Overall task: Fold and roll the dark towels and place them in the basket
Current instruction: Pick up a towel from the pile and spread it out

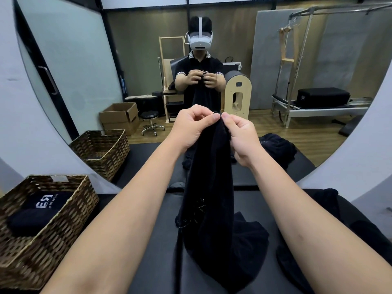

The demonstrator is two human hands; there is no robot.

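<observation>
dark towel (209, 209) hangs below grip | left hand (192, 126), right hand (241, 136) pinch top edge

Bare worktop (131, 200) lies open between the hanging towel (207, 187) and the basket (70, 209). A towel heap (318, 211) crowds the right side; a mirror (84, 81) closes the back.

Black padded bench (161, 247) under wicker basket (70, 211), dark towels (360, 225).

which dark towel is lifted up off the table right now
The dark towel pinched at its top edge by both hands, hanging at centre; the others lie on the table or in the basket.
</observation>
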